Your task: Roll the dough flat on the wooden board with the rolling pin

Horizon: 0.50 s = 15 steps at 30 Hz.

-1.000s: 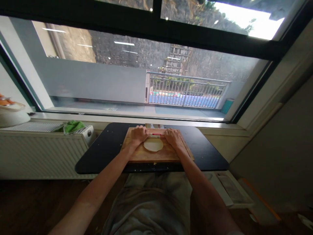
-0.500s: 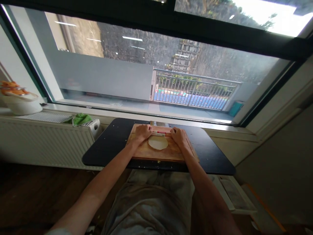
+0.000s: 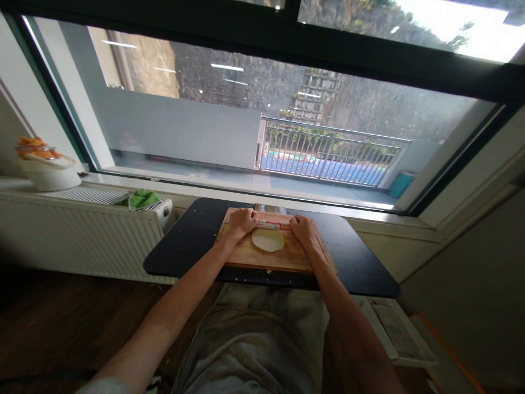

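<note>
A wooden rolling pin (image 3: pixel 268 225) with a white and red label lies crosswise on a wooden cutting board (image 3: pixel 266 264). My left hand (image 3: pixel 243 222) is closed around the pin's left end, and my right hand (image 3: pixel 303 226) grips the right end. On the near side of the pin is a thin, round, pale dough sheet (image 3: pixel 268 241), its far edge close against the pin. Whether the pin touches the dough is hard to make out.
The board rests on a black table (image 3: pixel 180 246) with scattered crumbs, pushed up to a window sill. Behind the board is a small, partly hidden object (image 3: pixel 270 208). To the left are a white radiator (image 3: pixel 90 235), a green cloth (image 3: pixel 143 199) and a white bucket (image 3: pixel 53 174).
The whole view has shifted slightly, so the scene sits a little further right. Both hands stay on the rolling pin, and the dough looks the same.
</note>
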Motion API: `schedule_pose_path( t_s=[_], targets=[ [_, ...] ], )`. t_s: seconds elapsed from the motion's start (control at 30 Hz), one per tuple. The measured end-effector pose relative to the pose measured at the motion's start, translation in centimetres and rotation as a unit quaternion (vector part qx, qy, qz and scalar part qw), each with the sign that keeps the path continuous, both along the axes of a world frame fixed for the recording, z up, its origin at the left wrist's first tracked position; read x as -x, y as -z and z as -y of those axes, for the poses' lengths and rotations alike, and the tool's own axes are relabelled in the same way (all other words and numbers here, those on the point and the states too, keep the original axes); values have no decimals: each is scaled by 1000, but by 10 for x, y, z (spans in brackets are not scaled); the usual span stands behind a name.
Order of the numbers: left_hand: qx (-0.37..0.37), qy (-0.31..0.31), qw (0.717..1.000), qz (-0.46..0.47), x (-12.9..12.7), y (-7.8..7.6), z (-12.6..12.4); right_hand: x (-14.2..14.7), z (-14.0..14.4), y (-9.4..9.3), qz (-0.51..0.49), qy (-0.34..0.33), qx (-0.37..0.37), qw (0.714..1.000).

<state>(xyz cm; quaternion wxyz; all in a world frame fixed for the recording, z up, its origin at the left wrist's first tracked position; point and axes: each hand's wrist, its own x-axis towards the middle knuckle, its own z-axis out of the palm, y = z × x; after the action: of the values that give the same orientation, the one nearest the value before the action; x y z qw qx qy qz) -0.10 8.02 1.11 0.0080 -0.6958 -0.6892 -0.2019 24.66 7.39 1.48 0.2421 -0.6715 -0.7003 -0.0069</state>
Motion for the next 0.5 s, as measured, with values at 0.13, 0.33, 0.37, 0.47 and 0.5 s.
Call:
schedule_pose_path(
  t_s=[0.13, 0.33, 0.37, 0.47, 0.5],
  targets=[
    [0, -4, 1000, -1, 0, -1, 2, -4, -6, 6, -16, 8, -6, 1000],
    [-5, 16, 1000, -2, 2, -1, 3, -3, -5, 1, -13, 26, 22, 999],
    [-6, 17, 1000, -3, 2, -1, 3, -2, -3, -1, -12, 27, 28, 999],
    [-10, 12, 1000, -4, 1, 0, 3, 1, 0, -7, -19, 24, 40, 999],
    [-11, 8, 1000, -4, 0, 0, 2, 2, 0, -8, -22, 25, 42, 999]
  ],
)
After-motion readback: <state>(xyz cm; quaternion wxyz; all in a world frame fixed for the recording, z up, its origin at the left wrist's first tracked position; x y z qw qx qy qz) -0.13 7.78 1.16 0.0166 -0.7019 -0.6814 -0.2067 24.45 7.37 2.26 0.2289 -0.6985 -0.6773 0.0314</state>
